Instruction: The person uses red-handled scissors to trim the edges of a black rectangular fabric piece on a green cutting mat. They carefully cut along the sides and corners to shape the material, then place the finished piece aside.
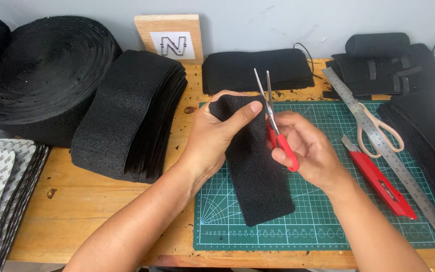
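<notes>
My left hand (216, 135) grips the upper end of a black foam strip (258, 176), thumb pressed across its top corner; the strip's lower end rests on the green cutting mat (323, 221). My right hand (305, 148) holds small red-handled scissors (273, 118), blades pointing up and slightly apart right beside the strip's top right corner.
A stack of black foam strips (127, 111) and a big black roll (41, 70) lie at left. Patterned sheets (1, 181) sit at the near left. A steel ruler (388, 156), beige-handled scissors (378, 131), a red utility knife (381, 184) and more black pieces (424, 131) are at right.
</notes>
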